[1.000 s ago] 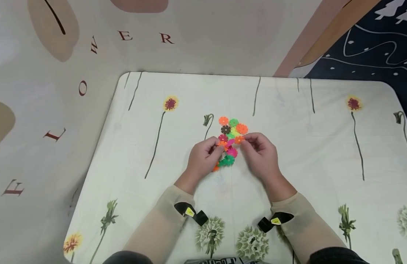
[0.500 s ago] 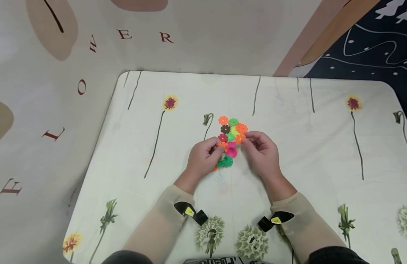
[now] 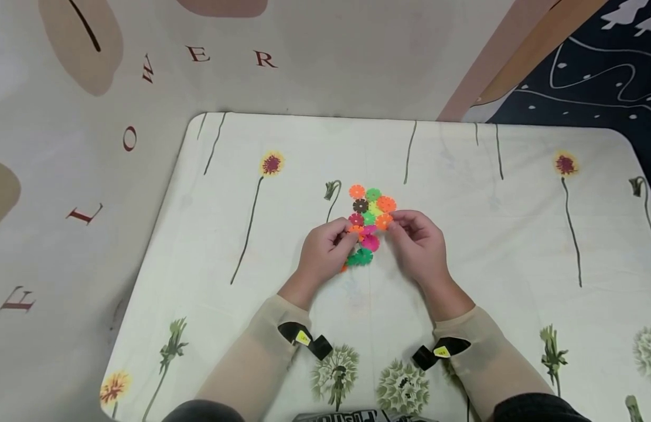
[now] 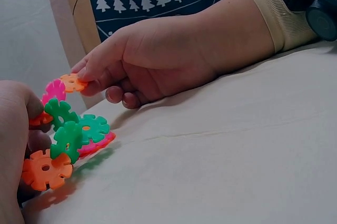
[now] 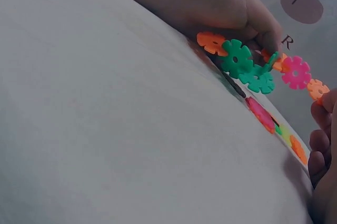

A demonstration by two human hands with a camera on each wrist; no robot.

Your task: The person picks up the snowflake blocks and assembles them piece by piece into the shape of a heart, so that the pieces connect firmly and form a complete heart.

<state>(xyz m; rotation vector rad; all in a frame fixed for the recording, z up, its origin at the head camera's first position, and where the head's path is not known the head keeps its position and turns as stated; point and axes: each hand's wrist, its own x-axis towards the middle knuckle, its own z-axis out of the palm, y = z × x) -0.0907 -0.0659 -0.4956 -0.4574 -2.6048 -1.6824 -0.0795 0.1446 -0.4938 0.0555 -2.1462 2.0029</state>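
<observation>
From my remote station I watch a joining step, as I judge it: slotted discs being built up into a chain. The left hand pinches an orange link between thumb and fingers, so it steadies the chain; green discs run back from that grip toward the wrist, and an orange end disc sits beside the left palm. Ahead of the left fingertips, in the gap between the hands, a pink disc sticks out toward the right hand.

The right hand holds another orange disc by its edge, thumb against forefinger, the remaining fingers loosely curled under with nothing in them. The disc's rim meets the pink one (I cannot tell from any view whether the slots are engaged or merely touching).

Loose discs lie on the pale cloth just beyond the fingertips, and some between the hands.

My reading of the next move: keep the left pinch firm, line up slot with slot at right angles, and push in along the slot; a skewed push could twist the chain.
</observation>
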